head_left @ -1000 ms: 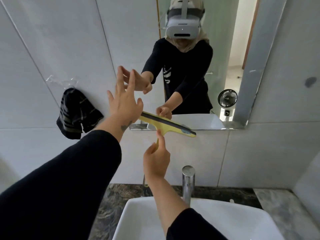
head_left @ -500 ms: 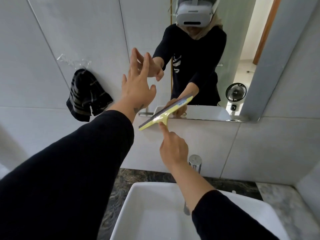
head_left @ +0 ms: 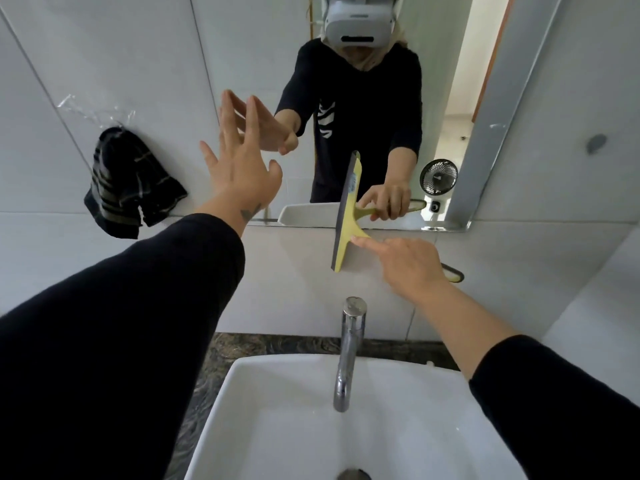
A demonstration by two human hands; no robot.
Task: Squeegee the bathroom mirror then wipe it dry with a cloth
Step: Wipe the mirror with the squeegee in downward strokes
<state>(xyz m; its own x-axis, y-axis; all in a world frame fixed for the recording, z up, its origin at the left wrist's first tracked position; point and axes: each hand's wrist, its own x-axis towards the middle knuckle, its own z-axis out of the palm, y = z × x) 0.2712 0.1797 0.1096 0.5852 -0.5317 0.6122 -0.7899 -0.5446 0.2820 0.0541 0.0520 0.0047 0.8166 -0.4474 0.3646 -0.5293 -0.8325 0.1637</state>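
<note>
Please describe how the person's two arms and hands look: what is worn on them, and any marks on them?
Both arms wear long black sleeves. The left sleeve ends at the wrist; the right sleeve is pushed up, leaving the forearm bare. Both hands are bare, without gloves or visible rings. The left hand has a small dark tattoo at the wrist; the right hand shows no marking.

white tiled wall (head_left: 104, 46), basin (head_left: 277, 427), tap (head_left: 348, 348)
</note>
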